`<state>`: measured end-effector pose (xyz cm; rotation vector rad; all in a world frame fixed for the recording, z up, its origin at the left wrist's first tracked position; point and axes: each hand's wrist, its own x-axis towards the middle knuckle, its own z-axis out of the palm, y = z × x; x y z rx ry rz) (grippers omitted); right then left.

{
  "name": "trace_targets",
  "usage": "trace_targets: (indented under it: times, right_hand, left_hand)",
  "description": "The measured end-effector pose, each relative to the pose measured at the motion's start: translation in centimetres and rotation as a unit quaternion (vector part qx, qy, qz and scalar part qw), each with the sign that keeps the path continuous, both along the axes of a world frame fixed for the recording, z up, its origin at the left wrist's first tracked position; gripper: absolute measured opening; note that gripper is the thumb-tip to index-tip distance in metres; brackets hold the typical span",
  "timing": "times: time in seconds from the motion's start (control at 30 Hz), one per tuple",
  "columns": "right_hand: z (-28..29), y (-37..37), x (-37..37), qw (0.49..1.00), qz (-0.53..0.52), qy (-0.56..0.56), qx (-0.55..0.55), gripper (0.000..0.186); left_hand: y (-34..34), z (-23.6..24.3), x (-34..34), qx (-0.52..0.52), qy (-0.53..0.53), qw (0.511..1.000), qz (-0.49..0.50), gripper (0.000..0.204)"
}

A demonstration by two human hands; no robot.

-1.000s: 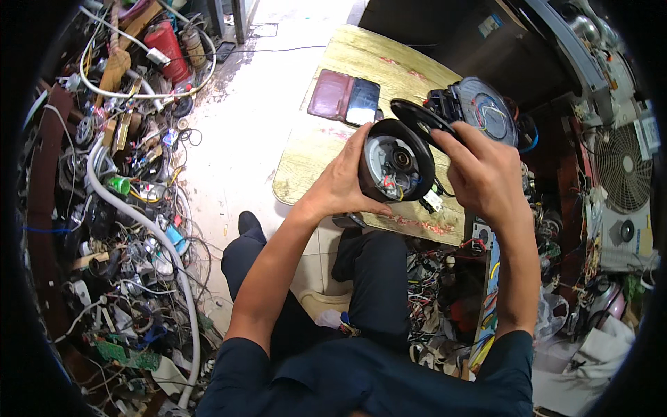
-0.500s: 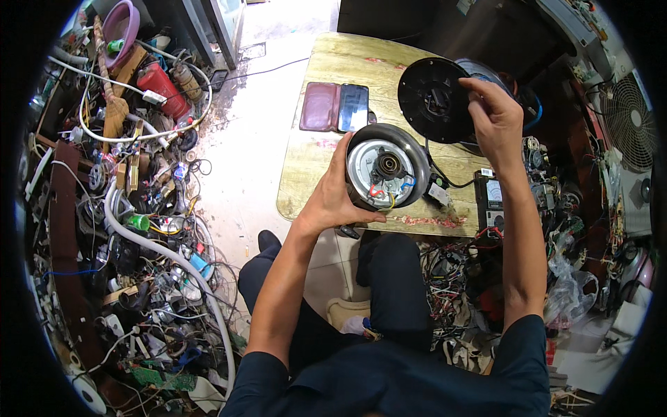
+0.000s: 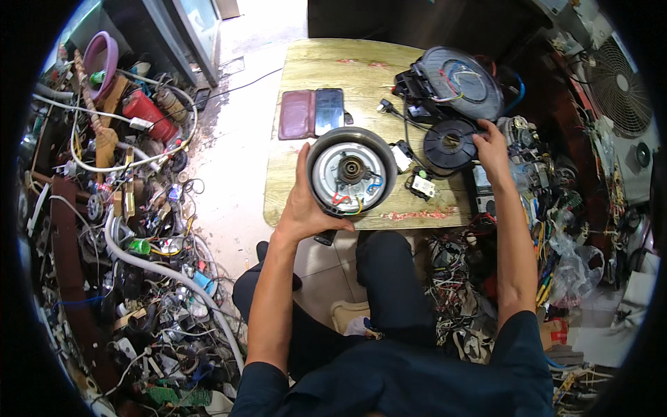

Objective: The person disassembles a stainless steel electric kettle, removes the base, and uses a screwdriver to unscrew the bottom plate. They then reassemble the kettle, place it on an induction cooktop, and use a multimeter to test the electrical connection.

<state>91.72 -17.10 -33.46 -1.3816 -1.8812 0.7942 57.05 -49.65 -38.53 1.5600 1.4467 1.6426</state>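
My left hand (image 3: 308, 206) is wrapped round the left side of a round metal appliance body (image 3: 384, 154), tilted with its open end up. Inside sit a silver plate (image 3: 326, 172), a dark ringed central connector (image 3: 352, 167) and short red, yellow and blue wires. Over to the right, my right hand (image 3: 495, 154) pinches the right edge of a round black cover (image 3: 439, 157) low at the table's right side. A small white module (image 3: 422, 185) lies between the body and the cover. Behind the cover rests a grey round base (image 3: 467, 82) with thin coloured wires.
The wood-patterned table (image 3: 313, 62) carries an open maroon phone case (image 3: 297, 115) with a dark phone (image 3: 328, 111). A black plug (image 3: 386, 106) lies on its cord. Heaped cables and parts (image 3: 174, 299) cover the floor at left; a fan grille (image 3: 618, 83) stands right.
My right hand has brought the black cover down and nearer to me, uncovering the grey base. The metal body in my left hand appears slightly further left as the view shifts.
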Motion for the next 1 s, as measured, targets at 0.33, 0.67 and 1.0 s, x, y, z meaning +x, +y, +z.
trace_targets:
  times: [0.33,0.67,1.0]
  right_hand:
    - [-2.1,-1.0,2.7,0.916,-0.012,-0.239,0.321,0.041]
    - [-3.1,-31.8,-9.0,0.726,0.111,0.358,-0.576,0.036]
    - [-7.2,-33.7,-16.9,0.416,0.058,0.628,-0.655,0.047]
  left_hand:
    - [-0.8,0.1,0.0,-0.046,0.012,0.999,0.007,0.178]
    - [-1.9,0.6,-1.9,-0.102,-0.189,0.977,0.013,0.122]
    - [1.8,2.1,-5.1,-0.178,-0.182,0.961,-0.104,0.075]
